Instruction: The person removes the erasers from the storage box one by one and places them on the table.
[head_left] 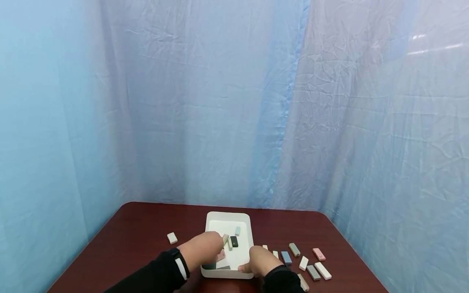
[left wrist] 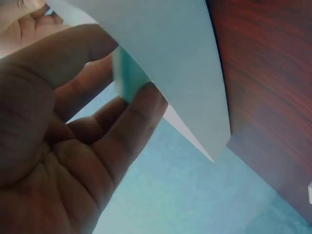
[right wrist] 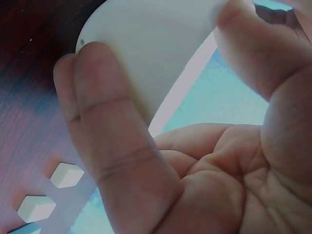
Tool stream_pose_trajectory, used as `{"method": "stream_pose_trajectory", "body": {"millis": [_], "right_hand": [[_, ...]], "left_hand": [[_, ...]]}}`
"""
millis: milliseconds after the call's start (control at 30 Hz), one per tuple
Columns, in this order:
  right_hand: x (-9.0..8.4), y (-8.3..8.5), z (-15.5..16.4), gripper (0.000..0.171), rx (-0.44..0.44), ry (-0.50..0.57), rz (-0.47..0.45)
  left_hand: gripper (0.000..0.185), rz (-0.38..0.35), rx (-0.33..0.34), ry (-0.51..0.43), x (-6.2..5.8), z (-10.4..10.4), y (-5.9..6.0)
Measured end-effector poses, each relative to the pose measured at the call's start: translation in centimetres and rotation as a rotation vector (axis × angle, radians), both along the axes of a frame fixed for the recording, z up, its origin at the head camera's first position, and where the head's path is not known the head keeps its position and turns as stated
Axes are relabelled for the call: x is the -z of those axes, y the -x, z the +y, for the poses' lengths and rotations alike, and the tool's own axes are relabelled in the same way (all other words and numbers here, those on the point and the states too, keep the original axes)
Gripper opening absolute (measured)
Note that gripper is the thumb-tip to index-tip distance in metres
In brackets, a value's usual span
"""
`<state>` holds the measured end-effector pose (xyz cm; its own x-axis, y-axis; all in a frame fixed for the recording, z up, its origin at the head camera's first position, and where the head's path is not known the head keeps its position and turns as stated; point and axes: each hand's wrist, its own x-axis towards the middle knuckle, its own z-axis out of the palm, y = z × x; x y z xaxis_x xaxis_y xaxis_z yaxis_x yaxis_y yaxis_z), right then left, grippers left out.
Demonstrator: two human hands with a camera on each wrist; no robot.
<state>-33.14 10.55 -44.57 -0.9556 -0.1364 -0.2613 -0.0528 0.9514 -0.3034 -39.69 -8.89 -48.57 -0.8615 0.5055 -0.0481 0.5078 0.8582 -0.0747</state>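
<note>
A white tray (head_left: 246, 221) stands on the table with several small rectangular blocks in it. My left hand (head_left: 206, 247) reaches over its left wall. In the left wrist view the fingers of that hand pinch a teal block (left wrist: 127, 73) beside the tray wall (left wrist: 180, 53). My right hand (head_left: 261, 260) grips the tray's near right corner, its thumb at the near rim and its fingers along the outer side wall (right wrist: 146, 48). Inside the tray lie a black block (head_left: 234, 241), a pale blue block (head_left: 237, 231) and a pink block (head_left: 220, 255), partly hidden by the left hand.
Right of the tray, several loose blocks lie on the dark red table (head_left: 154, 219), among them a blue block (head_left: 286, 257), a pink one (head_left: 319, 254) and a long white one (head_left: 323, 270). One white block (head_left: 172, 238) lies to the left. Blue curtains (head_left: 220, 122) surround the table.
</note>
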Motion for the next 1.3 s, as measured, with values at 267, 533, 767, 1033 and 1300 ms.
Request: {"method": "stream_pose_trajectory", "body": {"millis": [267,533,767,1033,1300], "right_hand": [[-0.1,0.0,0.0,0.038,0.013,-0.011,-0.006],[0.0,0.0,0.0,0.038,0.009,-0.009,-0.015],[0.6,0.4,0.1,0.040,-0.005,0.020,-0.025],[1.8,1.7,0.7,0.046,-0.007,0.006,-0.040],[5.1,4.2,1.8,0.051,-0.017,-0.046,-0.036]], "left_hand": [[0.031,0.151,-0.020,-0.248,-3.6,-6.0,-0.3],[0.034,0.054,-0.115,-0.350,-1.2,-10.0,1.4],[0.033,-0.009,-0.149,-0.381,1.1,-11.1,1.9],[0.026,-0.023,-0.173,-0.392,1.4,-11.1,1.7],[0.020,0.006,-0.173,-0.381,1.1,-10.7,1.6]]}}
